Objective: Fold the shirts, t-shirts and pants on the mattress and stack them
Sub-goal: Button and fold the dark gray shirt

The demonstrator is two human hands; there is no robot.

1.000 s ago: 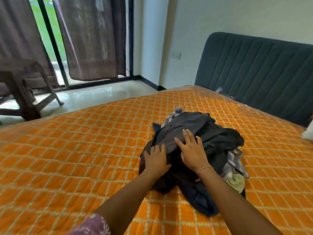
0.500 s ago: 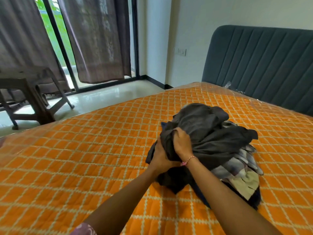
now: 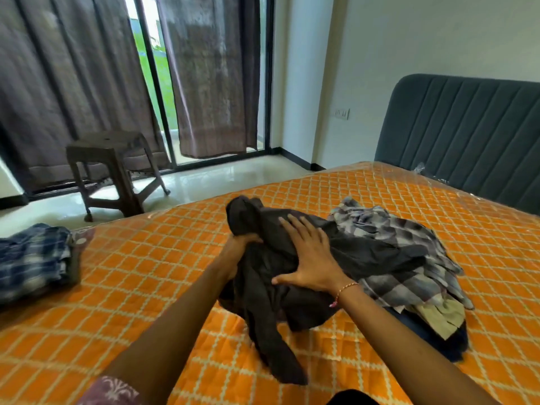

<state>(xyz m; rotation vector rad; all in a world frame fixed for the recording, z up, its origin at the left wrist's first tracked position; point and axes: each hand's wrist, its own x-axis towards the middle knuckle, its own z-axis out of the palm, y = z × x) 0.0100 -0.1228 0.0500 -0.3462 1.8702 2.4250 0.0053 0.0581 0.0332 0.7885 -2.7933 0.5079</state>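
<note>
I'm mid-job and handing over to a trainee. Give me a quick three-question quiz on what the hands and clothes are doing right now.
1. True or false: the right hand lies flat with spread fingers on the dark grey garment.
2. Which hand has a closed grip on the dark grey garment? A) left hand B) right hand C) neither
3. Fill in: the blue plaid garment lies at the ____ side of the mattress, apart from the pile.

Key:
1. True
2. A
3. left
</note>
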